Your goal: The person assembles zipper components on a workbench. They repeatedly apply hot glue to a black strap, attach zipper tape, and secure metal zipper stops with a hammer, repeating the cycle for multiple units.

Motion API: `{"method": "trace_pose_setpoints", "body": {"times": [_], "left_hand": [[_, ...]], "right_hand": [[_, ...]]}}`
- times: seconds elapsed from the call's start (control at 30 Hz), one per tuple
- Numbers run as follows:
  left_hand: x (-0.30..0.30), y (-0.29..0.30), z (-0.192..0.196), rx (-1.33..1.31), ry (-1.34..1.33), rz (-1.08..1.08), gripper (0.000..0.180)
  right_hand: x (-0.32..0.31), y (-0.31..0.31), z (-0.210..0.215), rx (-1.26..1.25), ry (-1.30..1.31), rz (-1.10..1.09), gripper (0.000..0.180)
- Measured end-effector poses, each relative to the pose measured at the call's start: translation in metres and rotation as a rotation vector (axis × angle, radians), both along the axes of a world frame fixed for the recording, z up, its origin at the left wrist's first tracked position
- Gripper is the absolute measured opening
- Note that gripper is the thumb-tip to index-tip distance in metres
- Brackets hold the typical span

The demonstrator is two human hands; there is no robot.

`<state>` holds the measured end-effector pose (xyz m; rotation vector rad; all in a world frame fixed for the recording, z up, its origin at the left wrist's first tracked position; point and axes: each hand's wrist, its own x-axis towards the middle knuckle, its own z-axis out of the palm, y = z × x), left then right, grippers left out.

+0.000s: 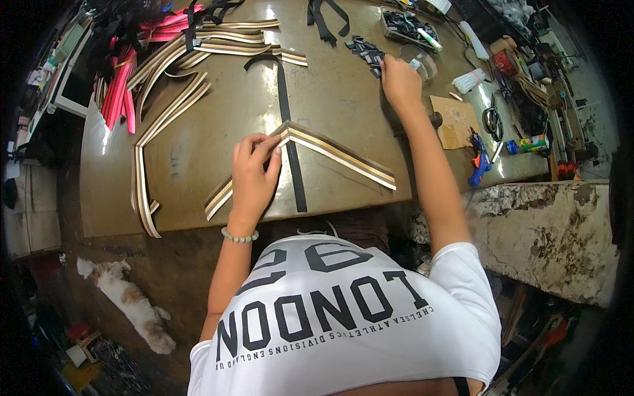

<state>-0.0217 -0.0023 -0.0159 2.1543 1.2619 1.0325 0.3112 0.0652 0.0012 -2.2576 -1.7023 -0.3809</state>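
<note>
Nearest the camera was the person's white shirt (456, 317), dark print across it, with the table (343, 99) beyond. Left hand (256, 166), beaded bracelet (240, 236) at its wrist: thumb and fingertips closed on a striped strap (343, 158), just left of its bend. Strap lay near the table's front edge, peak pointing away from the person, two legs spreading toward the body. One black strap (298, 181) ran roughly front to back, passing beneath that peak. Right hand (401, 80): arm extended, fingertips at the right edge of a pile of small dark pieces (365, 54); whether one was grasped could not be told. Just beyond the pile stood a clear tray (386, 30) of dark pieces. Far left: more striped straps (224, 46), pink strips (122, 99) beside them. Right side: blue glue gun (480, 162), near a cardboard piece (456, 122).
</note>
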Motion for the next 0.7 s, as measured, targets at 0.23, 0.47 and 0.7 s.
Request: {"method": "trace_pose_setpoints", "body": {"times": [0.23, 0.47, 0.7], "left_hand": [[0.001, -0.006, 0.005, 0.039, 0.052, -0.031, 0.021], [0.003, -0.035, 0.008, -0.010, 0.040, -0.089, 0.022], [0.000, -0.034, 0.008, -0.052, 0.040, -0.101, 0.024]], "right_hand": [[-0.032, -0.062, 0.021, 0.224, 0.377, 0.122, 0.015], [-0.103, -0.128, 0.035, 0.036, 0.966, 0.265, 0.016], [-0.144, -0.132, 0.012, -0.069, 0.822, 0.490, 0.015]]}}
